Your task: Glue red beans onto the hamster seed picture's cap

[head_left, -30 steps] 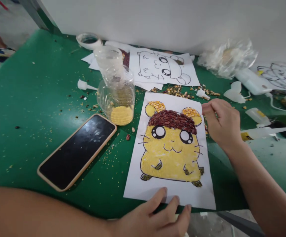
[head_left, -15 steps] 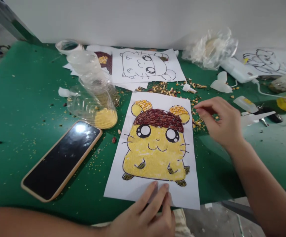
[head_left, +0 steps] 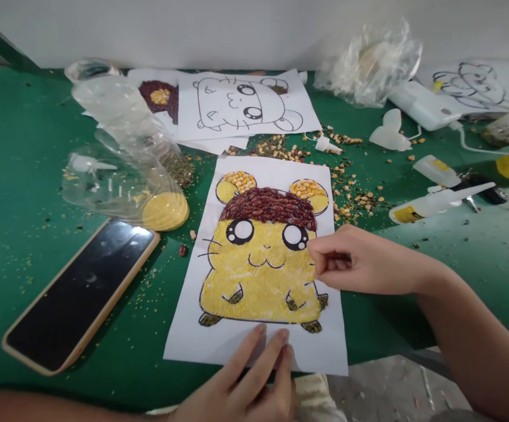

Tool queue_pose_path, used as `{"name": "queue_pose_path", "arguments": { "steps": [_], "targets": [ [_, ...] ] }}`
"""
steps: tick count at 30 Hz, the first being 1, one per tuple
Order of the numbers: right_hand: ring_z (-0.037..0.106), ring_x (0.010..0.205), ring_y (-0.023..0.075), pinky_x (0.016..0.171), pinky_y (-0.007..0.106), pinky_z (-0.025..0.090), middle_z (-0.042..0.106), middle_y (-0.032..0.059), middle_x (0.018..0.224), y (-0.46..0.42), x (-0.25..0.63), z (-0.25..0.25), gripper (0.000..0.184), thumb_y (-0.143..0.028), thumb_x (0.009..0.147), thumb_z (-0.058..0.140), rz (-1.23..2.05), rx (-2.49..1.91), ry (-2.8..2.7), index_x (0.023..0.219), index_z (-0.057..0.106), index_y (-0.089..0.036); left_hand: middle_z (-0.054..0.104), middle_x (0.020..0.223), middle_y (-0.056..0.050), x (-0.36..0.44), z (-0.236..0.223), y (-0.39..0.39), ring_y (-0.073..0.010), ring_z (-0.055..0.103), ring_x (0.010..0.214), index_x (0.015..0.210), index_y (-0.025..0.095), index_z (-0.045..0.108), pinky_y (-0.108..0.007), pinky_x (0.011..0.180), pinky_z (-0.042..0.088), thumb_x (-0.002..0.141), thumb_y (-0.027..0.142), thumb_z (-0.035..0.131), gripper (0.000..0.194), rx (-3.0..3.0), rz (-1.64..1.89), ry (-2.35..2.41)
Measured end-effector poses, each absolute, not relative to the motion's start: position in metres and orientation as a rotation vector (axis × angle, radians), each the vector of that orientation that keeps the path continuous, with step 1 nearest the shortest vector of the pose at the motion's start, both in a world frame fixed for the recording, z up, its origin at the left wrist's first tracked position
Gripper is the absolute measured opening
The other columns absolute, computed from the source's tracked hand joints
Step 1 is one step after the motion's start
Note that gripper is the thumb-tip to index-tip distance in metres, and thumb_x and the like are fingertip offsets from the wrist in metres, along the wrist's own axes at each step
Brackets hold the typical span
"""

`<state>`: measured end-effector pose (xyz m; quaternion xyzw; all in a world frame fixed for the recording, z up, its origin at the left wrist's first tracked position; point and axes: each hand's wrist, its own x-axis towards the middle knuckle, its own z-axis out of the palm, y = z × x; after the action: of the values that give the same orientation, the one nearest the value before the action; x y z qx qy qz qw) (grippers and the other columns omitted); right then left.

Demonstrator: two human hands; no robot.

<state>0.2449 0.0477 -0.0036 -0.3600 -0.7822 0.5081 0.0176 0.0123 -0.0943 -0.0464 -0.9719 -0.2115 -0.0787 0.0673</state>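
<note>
A white sheet [head_left: 188,334] bears a hamster picture [head_left: 258,287] filled in with fine yellow grains, dark red beans [head_left: 267,205] across the head and corn kernels [head_left: 238,180] in the ears. Dark green bits fill its paws. My left hand [head_left: 248,378] rests with fingers extended on the sheet's lower edge. Over the picture's right side, beside the cheek and eye, is my right hand [head_left: 355,258], its fingers pinched together. Whatever it may hold is too small or hidden to make out.
A phone [head_left: 82,293] lies left of the sheet, near a clear plastic bottle [head_left: 118,152] with yellow grains. Scattered kernels and beans [head_left: 355,193], a glue bottle [head_left: 443,202], a white device [head_left: 426,105], a plastic bag [head_left: 369,64] and another hamster drawing [head_left: 245,105] lie around.
My right hand has moved left and down from beside the sheet's ear to over the hamster's cheek, fingers curling closed. My left hand stays on the lower edge. The view has shifted slightly.
</note>
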Motion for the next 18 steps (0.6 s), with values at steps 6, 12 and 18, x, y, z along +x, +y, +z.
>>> {"name": "queue_pose_path", "arguments": {
  "steps": [6,12,18],
  "targets": [
    [0.038,0.048,0.0051,0.046,0.016,0.029,0.043,-0.0077,0.05,0.0456,0.2417,-0.0085,0.013,-0.008,0.068,0.053,1.661,-1.13,-2.47,0.06,0.049,-0.017,0.055,0.117,-0.002,0.0123,-0.0464,-0.0956,-0.0257,0.049,0.116,0.105,0.021,0.06,-0.044,0.1,0.038,0.087,0.036,0.05,0.026,-2.939,-0.22,-0.635],
    [0.038,0.047,0.0054,0.046,0.017,0.029,0.043,-0.0075,0.049,0.0445,0.2408,-0.0099,0.012,-0.01,0.069,0.054,1.635,-1.133,-2.468,0.059,0.05,-0.017,0.055,0.119,-0.002,0.0116,-0.0467,-0.096,-0.0256,0.049,0.116,0.105,0.021,0.061,-0.044,0.101,0.038,0.087,0.035,0.049,0.026,-2.95,-0.206,-0.638],
    [0.04,0.047,0.0053,0.047,0.017,0.03,0.046,-0.007,0.049,0.0439,0.2405,-0.0084,0.012,-0.009,0.069,0.055,1.664,-1.111,-2.469,0.06,0.054,-0.016,0.055,0.119,-0.003,0.0121,-0.0476,-0.096,-0.0257,0.049,0.116,0.107,0.02,0.061,-0.048,0.107,0.029,0.089,0.03,0.045,0.026,-2.952,-0.238,-0.644]
  ]
}}
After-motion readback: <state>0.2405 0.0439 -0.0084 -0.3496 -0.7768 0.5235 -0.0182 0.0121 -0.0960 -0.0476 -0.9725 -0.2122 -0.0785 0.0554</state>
